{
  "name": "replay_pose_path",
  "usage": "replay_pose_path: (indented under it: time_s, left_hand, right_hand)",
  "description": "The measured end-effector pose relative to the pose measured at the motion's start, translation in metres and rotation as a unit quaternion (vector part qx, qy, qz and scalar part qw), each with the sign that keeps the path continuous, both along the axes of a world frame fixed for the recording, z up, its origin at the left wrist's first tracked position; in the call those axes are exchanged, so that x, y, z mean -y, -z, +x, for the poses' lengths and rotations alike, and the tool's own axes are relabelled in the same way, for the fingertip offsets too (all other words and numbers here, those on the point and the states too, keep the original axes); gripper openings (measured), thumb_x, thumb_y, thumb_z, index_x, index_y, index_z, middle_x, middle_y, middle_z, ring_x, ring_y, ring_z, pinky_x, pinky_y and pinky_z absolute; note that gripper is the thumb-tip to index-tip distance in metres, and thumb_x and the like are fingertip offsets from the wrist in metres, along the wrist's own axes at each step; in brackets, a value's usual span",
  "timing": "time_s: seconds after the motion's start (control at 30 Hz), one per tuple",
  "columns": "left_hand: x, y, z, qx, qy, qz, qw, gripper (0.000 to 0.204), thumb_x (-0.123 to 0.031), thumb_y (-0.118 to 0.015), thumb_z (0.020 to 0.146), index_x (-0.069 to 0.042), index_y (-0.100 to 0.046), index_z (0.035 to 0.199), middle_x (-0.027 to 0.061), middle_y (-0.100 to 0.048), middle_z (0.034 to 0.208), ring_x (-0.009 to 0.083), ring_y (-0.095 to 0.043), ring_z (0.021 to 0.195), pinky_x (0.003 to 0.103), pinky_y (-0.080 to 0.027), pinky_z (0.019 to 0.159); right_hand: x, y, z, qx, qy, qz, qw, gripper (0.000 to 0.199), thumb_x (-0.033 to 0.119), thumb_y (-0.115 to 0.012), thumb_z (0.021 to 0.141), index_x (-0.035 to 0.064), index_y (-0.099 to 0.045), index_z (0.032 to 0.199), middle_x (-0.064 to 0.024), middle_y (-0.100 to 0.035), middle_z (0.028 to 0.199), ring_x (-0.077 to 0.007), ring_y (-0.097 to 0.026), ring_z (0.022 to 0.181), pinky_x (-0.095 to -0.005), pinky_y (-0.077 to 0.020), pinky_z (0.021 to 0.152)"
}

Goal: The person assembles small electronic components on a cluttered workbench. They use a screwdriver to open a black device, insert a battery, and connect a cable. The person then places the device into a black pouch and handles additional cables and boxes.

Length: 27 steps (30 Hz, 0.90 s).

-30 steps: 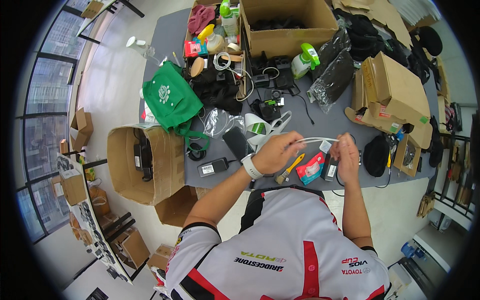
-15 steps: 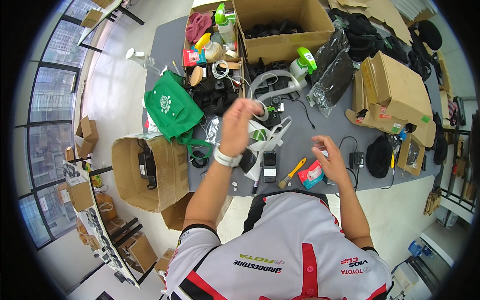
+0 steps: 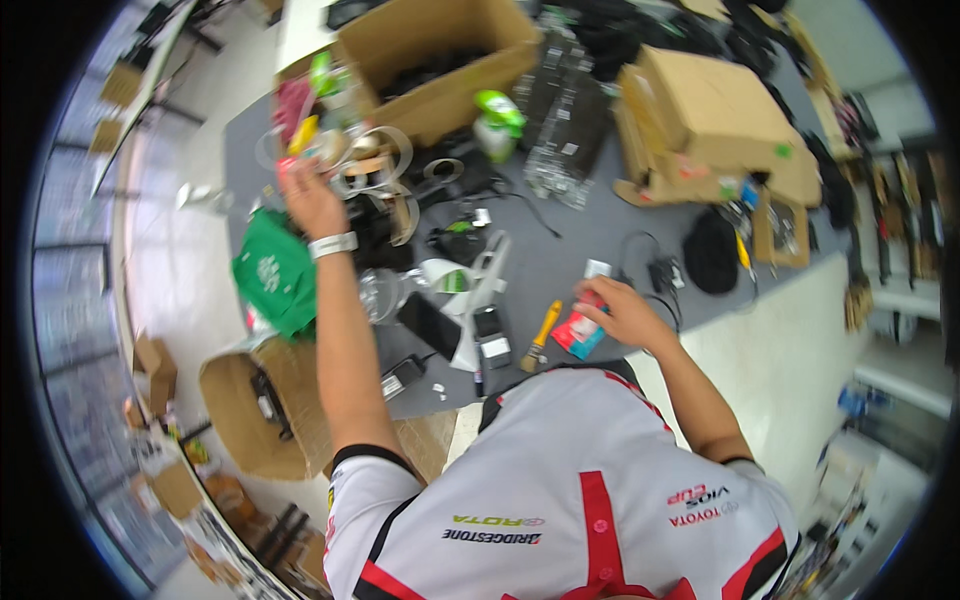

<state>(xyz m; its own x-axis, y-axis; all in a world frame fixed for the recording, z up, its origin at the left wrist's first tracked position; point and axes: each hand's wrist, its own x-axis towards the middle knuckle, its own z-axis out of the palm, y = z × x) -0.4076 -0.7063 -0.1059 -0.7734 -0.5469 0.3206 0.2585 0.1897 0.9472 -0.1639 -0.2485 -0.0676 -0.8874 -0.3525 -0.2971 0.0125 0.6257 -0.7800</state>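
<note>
My left hand (image 3: 313,203), blurred, reaches over the far-left box (image 3: 283,75) of mixed items. Its fingers are closed on a pale looped cable (image 3: 398,150), whose loops spread to both sides. A red packet lies just beyond the fingertips. My right hand (image 3: 628,312) hovers with loosely bent fingers at the upper edge of a red-and-blue packet (image 3: 578,332) near the table's front edge; whether it touches the packet is unclear. Left of that packet lie a yellow-handled paintbrush (image 3: 545,330), a small dark handheld device (image 3: 491,335) and a black phone-like slab (image 3: 430,322).
A green cloth bag (image 3: 272,275) hangs at the left edge, above an open carton (image 3: 235,400). Behind are a large cardboard box (image 3: 440,95), a green-topped spray bottle (image 3: 497,125) and plastic-wrapped dark goods (image 3: 570,130). Battered cartons (image 3: 715,115) and a black cap (image 3: 711,248) stand right.
My left hand has moved far left with the looped cable, from mid-table to the item box. My right hand stays by the packet. The view has shifted, and the black slab is now uncovered.
</note>
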Motion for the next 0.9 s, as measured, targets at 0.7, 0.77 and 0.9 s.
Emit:
replay_pose_path:
  time_s: [0.7, 0.77, 0.9]
  left_hand:
    - [0.029, 0.021, 0.028, 0.459, -0.133, -0.591, 0.650, 0.088, -0.075, -0.070, 0.087, -0.002, -0.061, 0.136, 0.0241, -0.065, 0.137, 0.0464, -0.063, 0.126, 0.061, -0.055, 0.097]
    - [0.016, 0.012, 0.053, 0.399, -0.188, -0.594, 0.673, 0.089, -0.067, -0.079, 0.085, -0.005, -0.055, 0.145, 0.0210, -0.059, 0.143, 0.0454, -0.058, 0.129, 0.061, -0.053, 0.096]
    - [-0.064, 0.001, 0.116, 0.153, -0.162, -0.654, 0.723, 0.082, -0.055, -0.081, 0.087, -0.002, -0.054, 0.143, 0.0202, -0.060, 0.140, 0.0423, -0.059, 0.127, 0.059, -0.052, 0.097]
  right_hand:
    - [-0.177, 0.040, 0.123, -0.047, 0.303, 0.037, 0.951, 0.026, 0.027, -0.078, 0.098, 0.0039, -0.067, 0.106, -0.0109, -0.071, 0.081, -0.0226, -0.068, 0.072, -0.0352, -0.0537, 0.067]
    - [-0.202, 0.056, 0.126, -0.057, 0.345, 0.044, 0.936, 0.027, 0.027, -0.078, 0.098, 0.0038, -0.067, 0.105, -0.0108, -0.072, 0.083, -0.0238, -0.069, 0.075, -0.0364, -0.0542, 0.069]
    - [-0.232, 0.096, 0.115, -0.077, 0.328, 0.077, 0.938, 0.035, 0.029, -0.081, 0.094, 0.0050, -0.065, 0.113, -0.0119, -0.072, 0.098, -0.0278, -0.070, 0.084, -0.0399, -0.0561, 0.077]
